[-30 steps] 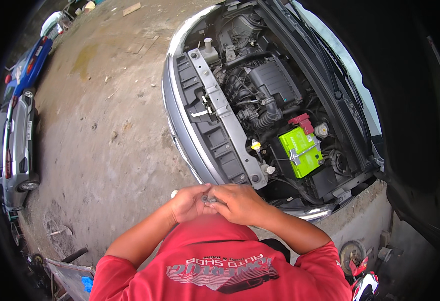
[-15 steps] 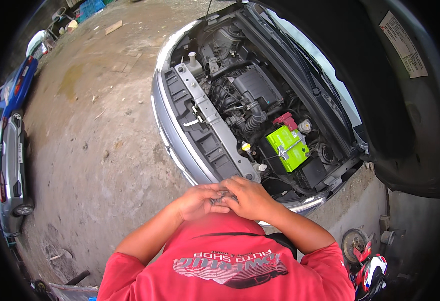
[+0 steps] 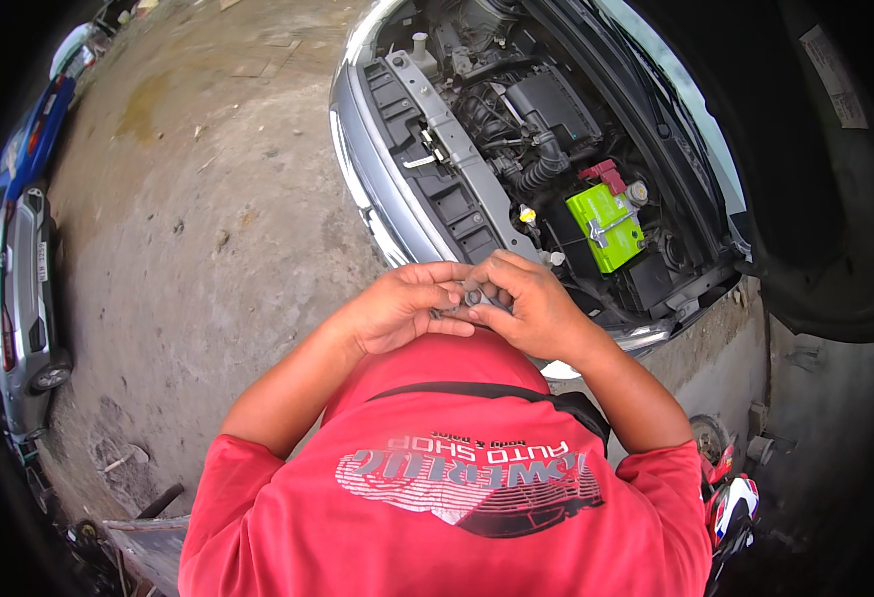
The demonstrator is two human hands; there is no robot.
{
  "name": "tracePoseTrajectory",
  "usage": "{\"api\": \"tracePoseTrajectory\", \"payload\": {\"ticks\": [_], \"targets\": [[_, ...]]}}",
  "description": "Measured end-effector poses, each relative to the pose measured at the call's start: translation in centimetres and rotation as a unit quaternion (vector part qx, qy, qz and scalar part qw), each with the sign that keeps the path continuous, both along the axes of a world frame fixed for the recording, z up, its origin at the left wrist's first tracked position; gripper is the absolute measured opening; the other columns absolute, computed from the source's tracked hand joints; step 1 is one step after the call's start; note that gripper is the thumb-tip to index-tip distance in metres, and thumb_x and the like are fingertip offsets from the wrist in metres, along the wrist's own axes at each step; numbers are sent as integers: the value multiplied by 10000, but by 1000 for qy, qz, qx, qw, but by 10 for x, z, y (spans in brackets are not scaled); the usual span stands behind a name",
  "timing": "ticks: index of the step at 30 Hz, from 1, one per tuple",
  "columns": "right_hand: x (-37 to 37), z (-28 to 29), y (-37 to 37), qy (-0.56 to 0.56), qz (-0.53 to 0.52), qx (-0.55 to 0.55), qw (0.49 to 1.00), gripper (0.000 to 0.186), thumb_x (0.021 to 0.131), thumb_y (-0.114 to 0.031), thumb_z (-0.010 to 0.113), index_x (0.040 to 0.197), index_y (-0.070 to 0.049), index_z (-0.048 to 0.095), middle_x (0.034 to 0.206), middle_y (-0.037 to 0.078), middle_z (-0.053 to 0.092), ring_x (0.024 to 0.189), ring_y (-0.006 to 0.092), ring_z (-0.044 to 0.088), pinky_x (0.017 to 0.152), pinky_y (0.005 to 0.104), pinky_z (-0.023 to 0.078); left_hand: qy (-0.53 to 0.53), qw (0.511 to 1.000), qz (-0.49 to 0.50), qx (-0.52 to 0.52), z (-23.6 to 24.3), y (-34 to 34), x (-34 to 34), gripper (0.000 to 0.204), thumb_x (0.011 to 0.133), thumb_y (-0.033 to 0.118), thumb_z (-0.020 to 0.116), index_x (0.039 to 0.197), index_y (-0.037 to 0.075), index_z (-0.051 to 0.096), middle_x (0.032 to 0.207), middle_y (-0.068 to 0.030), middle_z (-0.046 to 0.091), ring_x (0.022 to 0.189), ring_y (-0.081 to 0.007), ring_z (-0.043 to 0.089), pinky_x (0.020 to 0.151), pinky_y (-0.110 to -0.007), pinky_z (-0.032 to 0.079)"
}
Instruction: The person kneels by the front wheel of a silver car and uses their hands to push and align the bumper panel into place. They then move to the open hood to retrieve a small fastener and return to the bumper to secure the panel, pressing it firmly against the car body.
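My left hand [image 3: 412,308] and my right hand [image 3: 524,303] meet at waist height above my red shirt [image 3: 437,552], at the front corner of an open car engine bay [image 3: 506,129]. Small grey metal pieces [image 3: 475,298], apparently hardware, sit between the fingers of both hands; their exact shapes are partly hidden. My right fingers curl over them, while my left fingers are bent around their left side. Just beyond my hands are the bright green battery [image 3: 596,214] with a red terminal cover [image 3: 601,174] and the grey front crossmember [image 3: 437,129].
The raised black hood [image 3: 815,219] fills the right side. A concrete wall [image 3: 730,363] and a red-and-white motorcycle [image 3: 725,497] are at lower right. A silver car [image 3: 34,318] and a blue car [image 3: 44,129] line the left, across dirty ground [image 3: 208,229].
Both hands have moved up in the picture, and their fingers have shifted around the metal pieces, showing more of them. The engine bay sits higher and slightly farther right in view.
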State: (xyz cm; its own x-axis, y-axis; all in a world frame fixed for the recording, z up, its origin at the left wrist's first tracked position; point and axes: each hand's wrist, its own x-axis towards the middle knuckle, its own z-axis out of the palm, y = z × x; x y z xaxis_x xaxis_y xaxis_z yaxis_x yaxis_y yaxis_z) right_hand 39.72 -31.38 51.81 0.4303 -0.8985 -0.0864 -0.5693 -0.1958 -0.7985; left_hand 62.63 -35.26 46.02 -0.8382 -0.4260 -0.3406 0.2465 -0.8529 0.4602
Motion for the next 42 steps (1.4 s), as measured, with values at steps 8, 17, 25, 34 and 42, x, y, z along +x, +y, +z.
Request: {"api": "tracePoseTrajectory", "payload": {"ticks": [8, 17, 25, 34, 42], "targets": [[55, 7, -1, -16, 39, -24, 999, 203, 838, -83, 764, 999, -34, 652, 927, 110, 600, 812, 272, 642, 725, 395, 520, 13, 1000, 22, -2, 6, 10, 53, 507, 989, 61, 559, 1481, -35, 485, 1339, -124, 627, 1123, -232, 681, 1023, -433, 569], [100, 25, -12, 44, 108, -37, 992, 245, 851, -73, 750, 1079, -38, 666, 978, 125, 623, 868, 289, 652, 751, 377, 527, 100, 992, 71, 19, 9, 21, 101, 602, 988, 221, 428, 1502, -92, 407, 1404, -203, 579, 1198, -320, 652, 1084, -487, 523], [129, 28, -18, -38, 69, 70, 994, 263, 890, 7, 640, 1150, -1, 609, 1050, 111, 645, 939, 208, 664, 744, 342, 529, 143, 983, 115, 16, 8, 29, 130, 613, 968, 210, 440, 1505, -85, 416, 1421, -224, 567, 1268, -341, 610, 1120, -498, 478], [144, 28, -16, -182, 26, 181, 966, 212, 973, 46, 573, 1181, 22, 541, 973, 76, 679, 834, 103, 674, 728, 265, 563, 78, 985, 153, -30, 15, 45, 141, 462, 972, 162, 527, 1384, -46, 541, 1302, -167, 633, 1192, -280, 647, 996, -408, 535], [145, 39, -15, 23, 119, -92, 988, 212, 880, -29, 717, 1076, -25, 636, 980, 135, 709, 887, 310, 718, 763, 392, 582, -49, 978, 192, -58, 10, 48, 132, 199, 971, 227, 731, 1091, 79, 674, 1004, -12, 656, 896, -119, 652, 725, -256, 525]]}}
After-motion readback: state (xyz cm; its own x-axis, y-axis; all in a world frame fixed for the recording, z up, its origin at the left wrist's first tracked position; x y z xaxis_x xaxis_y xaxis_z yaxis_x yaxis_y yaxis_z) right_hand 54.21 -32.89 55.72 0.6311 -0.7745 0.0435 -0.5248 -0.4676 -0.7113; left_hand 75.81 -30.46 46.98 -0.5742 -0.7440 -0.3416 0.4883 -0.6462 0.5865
